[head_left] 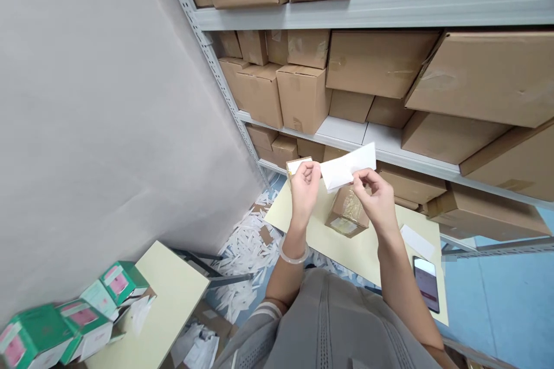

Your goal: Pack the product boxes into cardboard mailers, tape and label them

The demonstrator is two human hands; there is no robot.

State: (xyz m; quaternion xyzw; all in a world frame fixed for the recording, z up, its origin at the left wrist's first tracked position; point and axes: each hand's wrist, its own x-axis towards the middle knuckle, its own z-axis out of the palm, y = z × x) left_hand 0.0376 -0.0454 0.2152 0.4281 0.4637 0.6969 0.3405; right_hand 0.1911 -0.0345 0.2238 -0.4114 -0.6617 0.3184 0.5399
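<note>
My left hand (305, 187) is closed in a pinch on a small white piece with a brown edge (294, 167), raised above the table. Beside it, my right hand (375, 195) pinches the lower edge of a creased white paper slip (348, 167). The slip's left end reaches the fingertips of my left hand; whether they grip it too I cannot tell. Below both hands a small taped cardboard box (348, 213) sits on the cream table (311, 230), with a pale label on its near side.
A phone (426, 283) and a white paper (416, 241) lie at the table's right. Shelves (372, 11) full of cardboard boxes stand ahead. Paper strips (246, 253) litter the floor. Green boxes (38, 334) stand on a second table (173, 282) at lower left, by a grey wall.
</note>
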